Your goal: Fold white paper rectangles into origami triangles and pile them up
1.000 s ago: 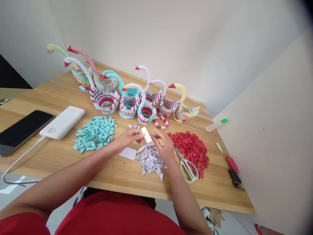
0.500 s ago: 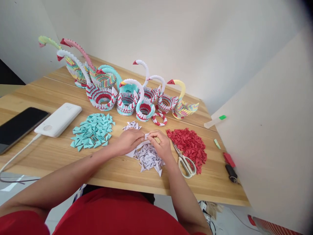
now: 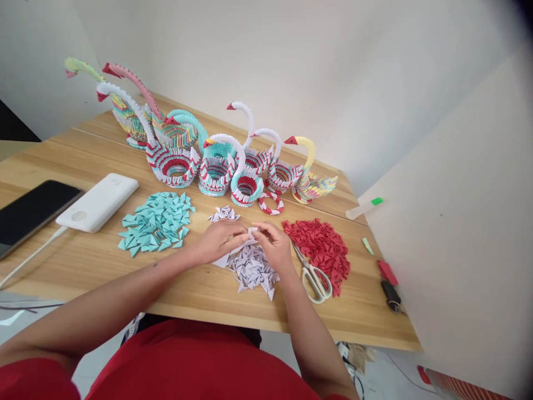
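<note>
Between my two hands is a small piece of white paper, held over the middle of the table. My left hand pinches its left side, and my right hand grips its right side with thumb and fingers. The fingers hide part of the paper, so its folds are hard to make out. Just below lies a pile of folded white paper triangles. A flat white paper sheet shows partly under my left hand. Beyond it is a smaller heap of white pieces.
Turquoise triangles lie left, red triangles right, beside scissors. Several paper swans and a red-and-white ring stand behind. A power bank, a phone, a green-capped tool and a black key fob lie around.
The white paper between my fingers has turned slightly and shows more upright. Both hands stay in nearly the same place; the whole view has shifted a little.
</note>
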